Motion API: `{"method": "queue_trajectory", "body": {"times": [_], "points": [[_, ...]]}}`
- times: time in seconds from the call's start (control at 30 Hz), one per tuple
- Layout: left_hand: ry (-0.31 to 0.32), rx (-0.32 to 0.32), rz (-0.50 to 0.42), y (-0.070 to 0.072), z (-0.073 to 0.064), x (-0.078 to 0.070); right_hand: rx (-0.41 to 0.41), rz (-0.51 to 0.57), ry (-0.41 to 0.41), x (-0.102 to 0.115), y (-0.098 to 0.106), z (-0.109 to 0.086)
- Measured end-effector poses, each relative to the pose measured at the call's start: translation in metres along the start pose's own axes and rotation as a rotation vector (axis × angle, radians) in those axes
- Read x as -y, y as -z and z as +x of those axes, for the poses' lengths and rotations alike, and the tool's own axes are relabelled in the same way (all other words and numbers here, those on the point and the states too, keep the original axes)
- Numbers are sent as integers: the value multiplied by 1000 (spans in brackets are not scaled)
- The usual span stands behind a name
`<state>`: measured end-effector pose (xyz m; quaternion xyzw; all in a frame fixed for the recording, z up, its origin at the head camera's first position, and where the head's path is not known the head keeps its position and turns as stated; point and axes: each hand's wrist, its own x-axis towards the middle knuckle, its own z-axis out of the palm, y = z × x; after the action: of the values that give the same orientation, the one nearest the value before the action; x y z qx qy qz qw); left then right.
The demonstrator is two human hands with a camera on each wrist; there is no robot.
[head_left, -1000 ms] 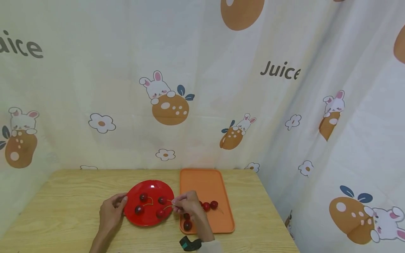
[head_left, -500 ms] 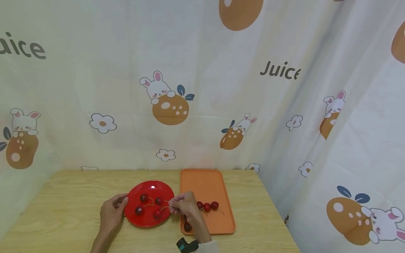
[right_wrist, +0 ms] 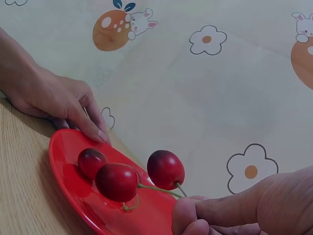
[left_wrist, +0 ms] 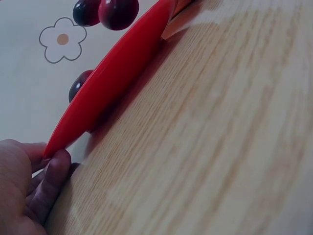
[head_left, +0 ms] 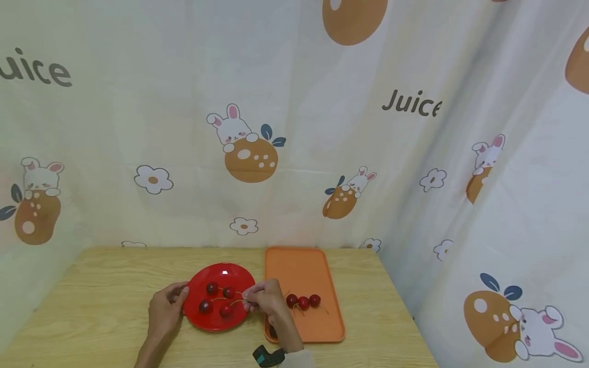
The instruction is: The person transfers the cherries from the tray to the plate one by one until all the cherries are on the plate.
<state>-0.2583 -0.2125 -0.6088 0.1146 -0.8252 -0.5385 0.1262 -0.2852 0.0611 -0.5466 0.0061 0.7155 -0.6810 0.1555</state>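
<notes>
My left hand (head_left: 165, 309) pinches the left rim of a round red plate (head_left: 239, 318), thumb on top and fingers beneath; the left wrist view shows that edge raised off the table. With thumb and fingertips, my right hand (head_left: 270, 301) pinches the green stems of two dark red cherries, one (right_wrist: 166, 169) farther back and one (right_wrist: 116, 182) nearer. Both are over the plate's middle. Left of them, two more cherries, one upper (head_left: 212, 288) and one lower (head_left: 205, 306), lie on the plate. The right wrist view shows only one resting cherry (right_wrist: 92, 163) behind the held pair.
An orange tray (head_left: 294, 266) lies right of the plate. Three cherries (head_left: 303, 303) with stems sit in a row on it, and another is mostly hidden under my right forearm. A printed curtain (head_left: 294, 204) hangs behind the wooden table (head_left: 115, 286).
My right hand has shifted slightly left, carrying the two cherries from the plate's right side toward the pair lying there. My left hand keeps its hold on the rim.
</notes>
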Motion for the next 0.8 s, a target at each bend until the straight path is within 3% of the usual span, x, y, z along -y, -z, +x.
{"method": "queue_trajectory", "body": {"times": [0.23,0.57,0.8], "points": [[1,-5,1,-1,1,1,-10,-17,1,-3,-5,7],[-1,-9,-7,-1,0,1,-29,-38,1,7,-10,-1],[-8,-14,-5,-1,0,1,-26,-31,5,-1,-15,10]]}}
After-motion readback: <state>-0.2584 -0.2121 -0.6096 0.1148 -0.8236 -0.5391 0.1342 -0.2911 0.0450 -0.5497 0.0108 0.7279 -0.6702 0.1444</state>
